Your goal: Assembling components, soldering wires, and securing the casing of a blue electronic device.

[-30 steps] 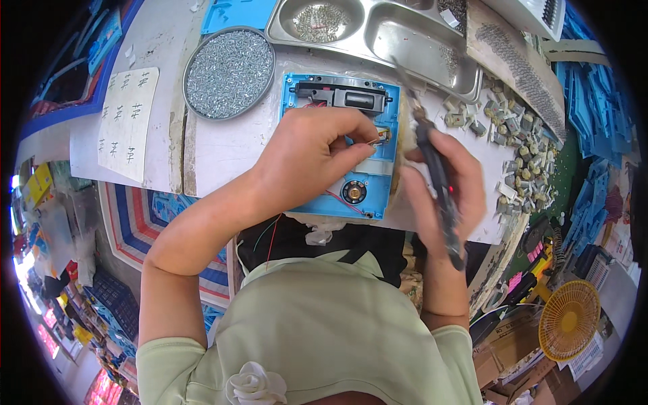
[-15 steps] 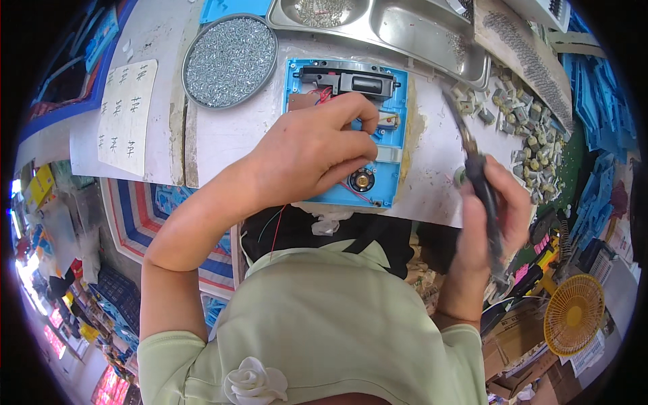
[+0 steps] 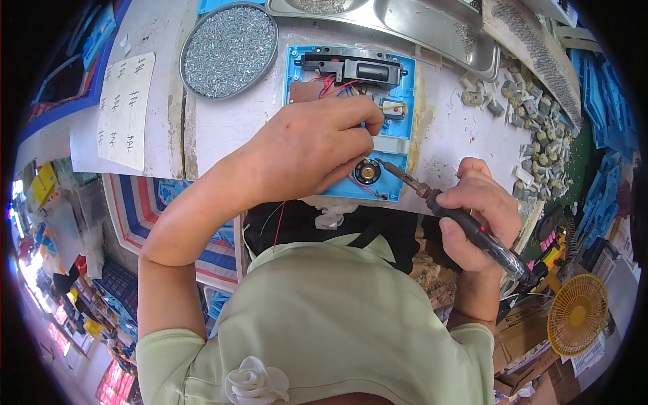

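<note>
A blue plastic case [image 3: 399, 162] lies on the work table before me, holding a black molded unit [image 3: 354, 69], coloured wires [image 3: 329, 84] and a small round speaker [image 3: 367, 172]. Bent over the middle of the case, my left hand [image 3: 314, 143] has its fingers pinched together. What lies between its fingertips is hidden. My right hand [image 3: 482, 206] grips a soldering iron [image 3: 498, 254] by its black handle. The iron's tip points left and comes close to the speaker and my left fingertips; whether it touches anything I cannot tell.
A round tray of screws [image 3: 229, 50] stands at the far left of the case, beside a paper sheet [image 3: 127, 111]. Metal trays [image 3: 432, 34] line the back. Small motor-like parts [image 3: 536, 135] are heaped to the right. A yellow fan [image 3: 577, 314] sits lower right.
My right hand has swung the soldering iron from pointing up and away to pointing left, its tip now over the case beside the speaker. The left hand stays nearly in place.
</note>
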